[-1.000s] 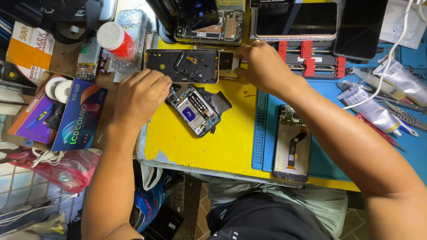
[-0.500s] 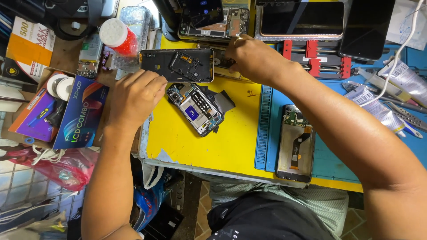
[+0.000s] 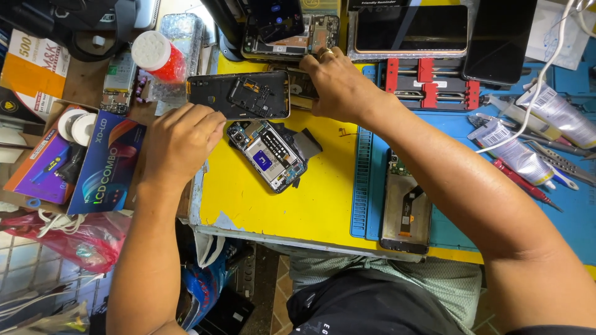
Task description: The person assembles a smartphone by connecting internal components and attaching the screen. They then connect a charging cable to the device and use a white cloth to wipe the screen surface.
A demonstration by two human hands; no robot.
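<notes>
We hold a black phone back frame [image 3: 239,95] level above the far edge of the yellow mat [image 3: 261,205], its inner side facing up; our left hand [image 3: 180,142] grips its near left corner, fingers curled tight on the edge; our right hand [image 3: 338,84] is closed around its right end, a ring on one finger, and whether it also pinches the small part beneath the fingers we cannot tell. Just below the frame, on the yellow mat, lies an opened phone body [image 3: 267,155] tilted on a diagonal, its circuit board and silver shield exposed; a dark flap [image 3: 307,144] pokes out from under its right side. To the right, on the blue work mat [image 3: 453,229], a second phone chassis [image 3: 406,208] lies upright near the table's front edge, under our right forearm; beyond it sit tubes of adhesive [image 3: 515,152] and a red-handled tool [image 3: 528,183]. Further back stand a red clamp fixture [image 3: 428,84] and several dark screens [image 3: 413,28]. Left of the frame are a red jar with a white lid [image 3: 158,56] and a blue and purple box [image 3: 105,164].
</notes>
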